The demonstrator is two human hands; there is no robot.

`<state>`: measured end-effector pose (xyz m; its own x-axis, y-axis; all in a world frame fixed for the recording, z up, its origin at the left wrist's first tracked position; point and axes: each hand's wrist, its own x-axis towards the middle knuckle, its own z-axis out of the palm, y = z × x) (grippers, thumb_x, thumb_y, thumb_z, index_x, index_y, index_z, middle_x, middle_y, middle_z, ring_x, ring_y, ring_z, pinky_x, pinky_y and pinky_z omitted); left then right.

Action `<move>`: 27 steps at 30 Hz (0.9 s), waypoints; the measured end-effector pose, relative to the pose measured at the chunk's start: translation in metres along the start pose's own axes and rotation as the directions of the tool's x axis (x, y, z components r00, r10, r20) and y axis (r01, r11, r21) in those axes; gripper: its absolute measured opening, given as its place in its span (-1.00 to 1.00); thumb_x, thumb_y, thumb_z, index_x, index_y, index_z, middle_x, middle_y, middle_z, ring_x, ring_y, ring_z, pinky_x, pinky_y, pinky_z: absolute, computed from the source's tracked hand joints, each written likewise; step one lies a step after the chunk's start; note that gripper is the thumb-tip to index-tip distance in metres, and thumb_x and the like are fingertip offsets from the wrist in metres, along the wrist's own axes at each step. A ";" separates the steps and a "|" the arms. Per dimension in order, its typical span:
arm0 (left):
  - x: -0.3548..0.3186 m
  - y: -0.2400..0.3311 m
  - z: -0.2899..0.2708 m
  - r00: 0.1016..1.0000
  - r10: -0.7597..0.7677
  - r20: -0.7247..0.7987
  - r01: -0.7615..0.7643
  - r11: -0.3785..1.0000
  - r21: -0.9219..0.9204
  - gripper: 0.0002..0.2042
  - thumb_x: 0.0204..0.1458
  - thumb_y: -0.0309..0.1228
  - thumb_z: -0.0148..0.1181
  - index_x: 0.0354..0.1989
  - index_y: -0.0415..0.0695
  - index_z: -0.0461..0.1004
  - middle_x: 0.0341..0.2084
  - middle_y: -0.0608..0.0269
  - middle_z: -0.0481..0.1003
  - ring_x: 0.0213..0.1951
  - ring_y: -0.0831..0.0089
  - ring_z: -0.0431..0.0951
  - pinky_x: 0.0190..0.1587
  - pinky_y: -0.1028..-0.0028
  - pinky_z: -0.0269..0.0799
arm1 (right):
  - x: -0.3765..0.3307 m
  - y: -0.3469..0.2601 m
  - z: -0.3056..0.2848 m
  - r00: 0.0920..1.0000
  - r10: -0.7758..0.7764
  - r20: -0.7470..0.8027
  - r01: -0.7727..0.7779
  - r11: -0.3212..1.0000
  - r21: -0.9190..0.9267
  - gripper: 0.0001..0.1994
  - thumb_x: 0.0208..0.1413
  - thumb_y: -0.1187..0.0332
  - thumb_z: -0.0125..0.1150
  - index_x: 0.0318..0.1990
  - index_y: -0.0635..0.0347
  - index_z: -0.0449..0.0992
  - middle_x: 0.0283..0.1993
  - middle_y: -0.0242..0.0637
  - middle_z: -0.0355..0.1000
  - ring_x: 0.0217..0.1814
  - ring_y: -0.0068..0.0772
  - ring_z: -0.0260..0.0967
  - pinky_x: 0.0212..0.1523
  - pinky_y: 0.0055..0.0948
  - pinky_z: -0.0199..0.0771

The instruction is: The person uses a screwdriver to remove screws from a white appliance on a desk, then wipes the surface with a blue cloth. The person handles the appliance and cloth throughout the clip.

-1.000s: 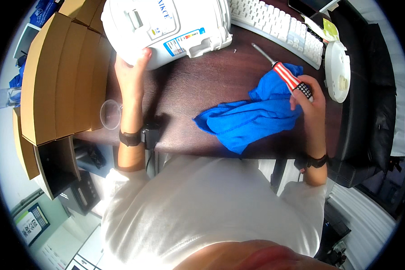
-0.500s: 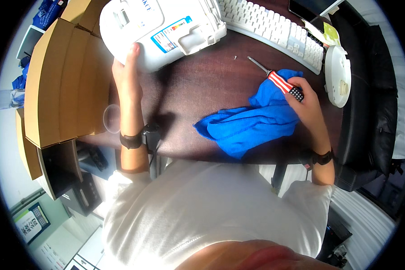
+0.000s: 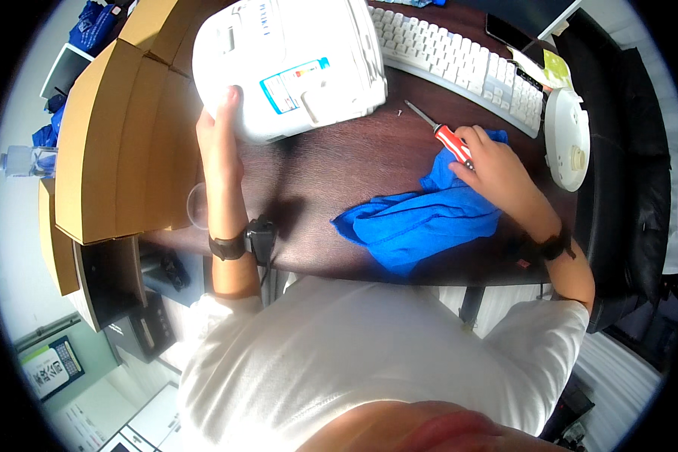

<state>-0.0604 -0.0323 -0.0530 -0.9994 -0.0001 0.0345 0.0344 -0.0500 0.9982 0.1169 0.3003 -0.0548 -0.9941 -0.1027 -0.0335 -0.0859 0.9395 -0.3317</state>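
My left hand (image 3: 220, 143) grips the near left side of a white plastic appliance body (image 3: 324, 83), thumb on its face and the other fingers mostly hidden. A blue-edged label shows on the casing, which is tilted above the table. In my right hand (image 3: 490, 162) is a screwdriver (image 3: 450, 143) with a red-and-white striped handle, its shaft pointing to the far left. Under the handle and hand lies a crumpled blue cloth (image 3: 414, 226). Just left of the screwdriver's tip rests a tiny screw (image 3: 400, 112) on the tabletop.
A white keyboard (image 3: 459, 64) stretches across the back, with a dark phone (image 3: 508, 32) behind it. At the right edge stands a round white plastic part (image 3: 567, 139). Cardboard boxes (image 3: 113, 143) rise along the left. A clear round item (image 3: 196, 206) lies beside my left forearm.
The white appliance has shifted toward me and turned slightly in my left hand. My right hand has moved farther over the screwdriver's handle, and the tool has shifted left.
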 end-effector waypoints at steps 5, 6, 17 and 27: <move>-0.003 0.012 0.007 0.999 0.042 0.028 -0.046 0.983 0.177 -0.24 0.07 0.10 0.03 0.11 -0.48 0.23 -0.07 -0.11 0.42 -0.08 0.30 0.46 -0.03 0.42 0.36 | 0.006 0.001 -0.004 0.998 -0.062 0.018 0.063 0.996 -0.060 -0.56 0.00 0.20 0.24 -0.06 0.26 0.26 -0.21 -0.01 0.33 -0.30 0.02 0.42 -0.34 -0.19 0.44; -0.002 0.012 0.007 0.999 0.026 0.027 -0.031 0.981 0.193 -0.24 0.07 0.11 0.02 0.11 -0.48 0.23 -0.07 -0.11 0.42 -0.08 0.30 0.47 -0.03 0.41 0.36 | 0.006 0.002 -0.006 0.994 -0.112 -0.014 0.110 0.989 -0.097 -0.56 0.00 0.18 0.24 -0.07 0.27 0.27 -0.21 -0.02 0.33 -0.31 0.01 0.41 -0.34 -0.19 0.44; -0.004 0.012 0.011 0.996 0.072 0.060 -0.084 0.970 0.229 -0.20 0.04 0.13 0.04 0.11 -0.50 0.23 -0.04 -0.16 0.40 -0.02 0.23 0.44 0.03 0.40 0.32 | 0.082 -0.056 -0.041 0.979 0.189 -0.076 -0.069 0.660 0.748 -0.37 0.03 -0.08 0.22 0.07 0.23 0.26 -0.12 -0.11 0.33 -0.15 -0.21 0.39 -0.26 -0.28 0.43; -0.013 0.003 0.016 0.965 0.263 0.019 -0.262 0.947 0.188 -0.41 0.01 -0.05 0.20 0.04 -0.33 0.34 -0.14 0.04 0.49 -0.11 0.39 0.48 -0.03 0.44 0.34 | 0.095 -0.089 -0.023 0.700 -0.613 -0.367 0.402 0.763 -0.507 -0.18 -0.37 -0.02 0.46 0.13 0.06 0.30 0.10 -0.32 0.17 0.26 -0.27 0.02 0.28 -0.09 -0.01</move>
<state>-0.0471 -0.0169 -0.0494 -0.9549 0.0054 0.2969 0.2947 0.1408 0.9452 0.0287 0.2140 -0.0067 -0.6672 -0.5273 0.5260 -0.4980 0.8410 0.2113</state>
